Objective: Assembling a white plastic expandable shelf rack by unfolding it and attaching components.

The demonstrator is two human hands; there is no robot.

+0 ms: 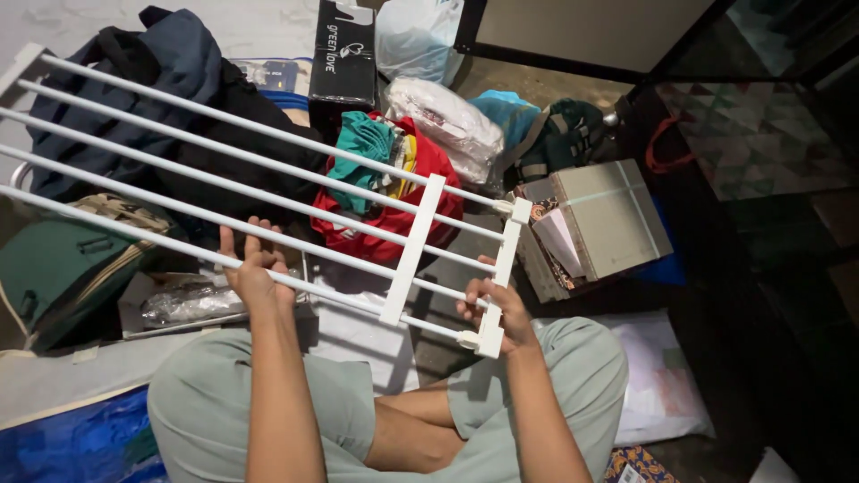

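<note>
While I sit cross-legged on the floor, I hold one white metal rack of parallel tubes [268, 192] slanted across my lap, its far end up at the upper left and its near end by my right knee. I count five long thin tubes running its length, one flat white crossbar [412, 249] across them partway along, and one end bar [503, 277] at the near end. My left hand [253, 268] is wrapped around the lowest tube, fingers curled over it from below. My right hand [493, 309] is closed on the end bar near its lower corner, thumb and fingers pinching it. Behind the rack lie several heaps: one dark blue and black pile of clothes [170, 80] at the upper left, one red cloth bundle [394, 219] with a teal garment [362, 148] on top, one black upright carton [344, 54], and one white plastic-wrapped bundle [447, 121]. To my left sits one green canvas bag [63, 277], and just beside my left hand one clear plastic packet in a shallow tray [183, 304]. To my right stands one grey cardboard box [608, 219] taped crosswise.
</note>
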